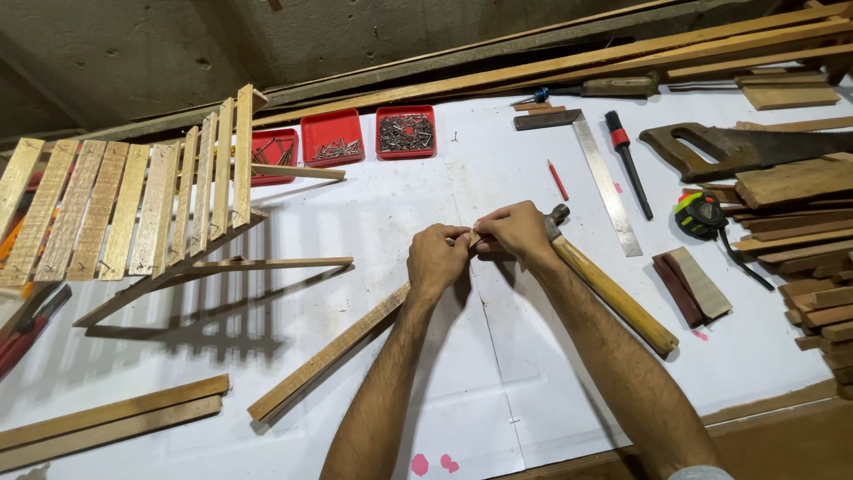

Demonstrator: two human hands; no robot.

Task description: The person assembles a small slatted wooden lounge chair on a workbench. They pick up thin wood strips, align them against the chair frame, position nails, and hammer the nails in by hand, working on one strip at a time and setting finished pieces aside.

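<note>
From the head camera, a long wooden strip (329,356) lies on a white-covered workbench (498,373), its long axis running from lower left up to the right, its upper end pinched between the left hand (435,260) and the right hand (514,233); fingertips are closed narrowly on it, and any nail between them is too small to tell. A wooden-handled hammer (613,293) lies just beside the right wrist. A slatted wooden frame (133,209) stands at left; three red trays (333,138) of nails, a steel square (604,182), handsaw (737,147) and tape measure (700,213) lie nearby.
</note>
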